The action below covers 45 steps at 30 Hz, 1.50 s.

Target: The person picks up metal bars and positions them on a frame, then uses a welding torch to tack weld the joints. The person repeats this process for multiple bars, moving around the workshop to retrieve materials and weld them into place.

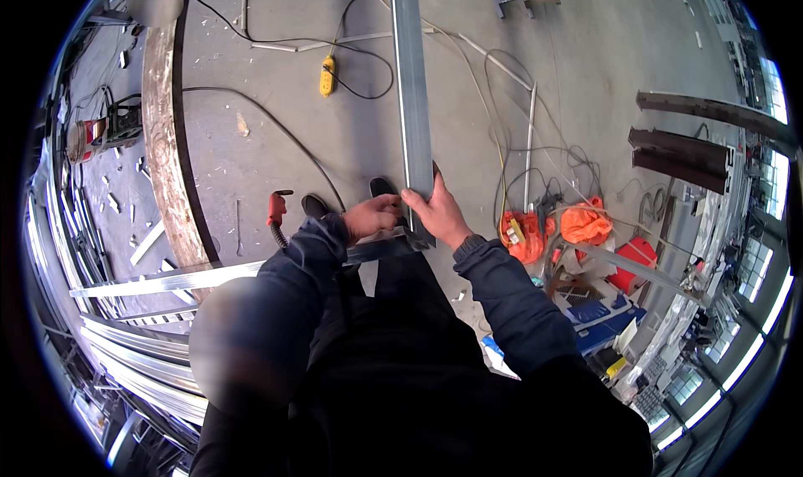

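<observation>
A long grey metal channel [410,84] runs from the far edge toward my body. My right hand [437,214] grips its near end, thumb on the top face and the other fingers partly hidden on the right side. Just left of that end, my left hand [374,218] is closed, its fingers curled; whatever it holds is too small to make out. Below both hands a second metal bar [209,276] stretches left, meeting the channel near its end. A red-handled tool with a bent black neck [276,209] stands left of my left sleeve, attached to a ribbed cable.
A rusty steel beam [163,142] lies on the left, with metal profiles [138,352] stacked nearer. A yellow power strip [327,76] and loose cables lie on the floor ahead. Orange bags [585,223], a red box [633,264] and brown steel sections [682,159] are on the right.
</observation>
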Tool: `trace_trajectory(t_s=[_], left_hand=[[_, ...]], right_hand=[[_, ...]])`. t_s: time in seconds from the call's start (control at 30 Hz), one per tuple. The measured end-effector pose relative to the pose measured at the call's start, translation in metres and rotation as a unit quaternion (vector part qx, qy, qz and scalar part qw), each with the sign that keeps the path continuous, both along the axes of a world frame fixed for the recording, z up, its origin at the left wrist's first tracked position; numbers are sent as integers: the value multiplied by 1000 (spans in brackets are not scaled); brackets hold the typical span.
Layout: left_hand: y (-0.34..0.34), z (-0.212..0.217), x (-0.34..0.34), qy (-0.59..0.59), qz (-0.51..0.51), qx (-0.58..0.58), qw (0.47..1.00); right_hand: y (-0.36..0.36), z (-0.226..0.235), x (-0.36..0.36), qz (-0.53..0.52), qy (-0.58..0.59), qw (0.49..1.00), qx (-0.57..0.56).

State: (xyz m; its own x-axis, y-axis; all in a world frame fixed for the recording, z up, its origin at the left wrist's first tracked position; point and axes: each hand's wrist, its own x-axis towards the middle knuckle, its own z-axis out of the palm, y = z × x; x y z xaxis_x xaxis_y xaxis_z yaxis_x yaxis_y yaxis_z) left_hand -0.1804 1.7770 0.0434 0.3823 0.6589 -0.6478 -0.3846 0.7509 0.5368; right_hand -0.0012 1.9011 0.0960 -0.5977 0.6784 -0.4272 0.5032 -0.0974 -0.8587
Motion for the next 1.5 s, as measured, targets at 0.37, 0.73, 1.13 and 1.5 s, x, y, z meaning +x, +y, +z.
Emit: trace_trajectory(t_s=[0.37, 0.73, 1.13, 1.5], left_hand=[[54, 29, 19, -71, -28, 9, 997], [58, 77, 30, -49, 67, 52, 995], [35, 165, -16, -14, 49, 68, 996], [28, 174, -10, 14, -3, 36, 999]], right_hand=[[28, 3, 29, -2, 19, 1000, -11], [26, 4, 41, -211, 156, 919, -296], [-133, 75, -98, 207, 86, 969, -108], [-232, 10, -102, 245, 28, 959, 141]])
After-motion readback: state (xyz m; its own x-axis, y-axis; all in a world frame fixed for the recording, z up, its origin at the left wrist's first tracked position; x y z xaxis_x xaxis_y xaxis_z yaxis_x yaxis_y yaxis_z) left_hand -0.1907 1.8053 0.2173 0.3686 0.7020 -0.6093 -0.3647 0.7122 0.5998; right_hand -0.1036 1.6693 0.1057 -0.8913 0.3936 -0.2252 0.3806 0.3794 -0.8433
